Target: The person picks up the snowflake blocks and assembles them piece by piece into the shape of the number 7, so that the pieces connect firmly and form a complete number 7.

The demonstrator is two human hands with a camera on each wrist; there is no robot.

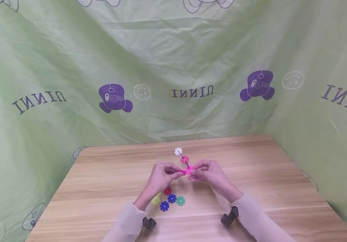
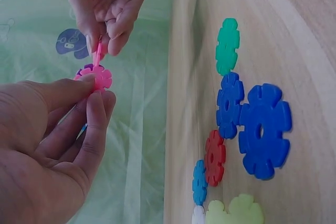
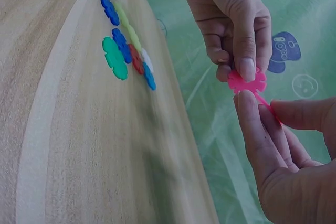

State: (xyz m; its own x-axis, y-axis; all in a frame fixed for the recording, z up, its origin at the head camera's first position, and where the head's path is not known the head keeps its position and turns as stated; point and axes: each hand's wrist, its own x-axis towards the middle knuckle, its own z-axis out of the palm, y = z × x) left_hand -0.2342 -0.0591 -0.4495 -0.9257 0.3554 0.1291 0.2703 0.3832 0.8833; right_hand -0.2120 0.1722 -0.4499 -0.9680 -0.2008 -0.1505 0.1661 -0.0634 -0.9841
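Above the middle of the table my left hand pinches a pink notched snowflake disc between thumb and fingertips. Facing it, my right hand pinches another pink disc. These two discs touch at their edges, set at an angle to each other; how deep the notches sit is hidden by fingertips. From the right-hand disc a chain runs away from me, with a pinkish-red disc and a white disc at its far end. Dark discs seen edge-on link them.
Loose discs lie on the wooden table below my left hand: green, blue, another blue, red, light blue, yellow-green and partly seen white. A green printed cloth hangs behind.
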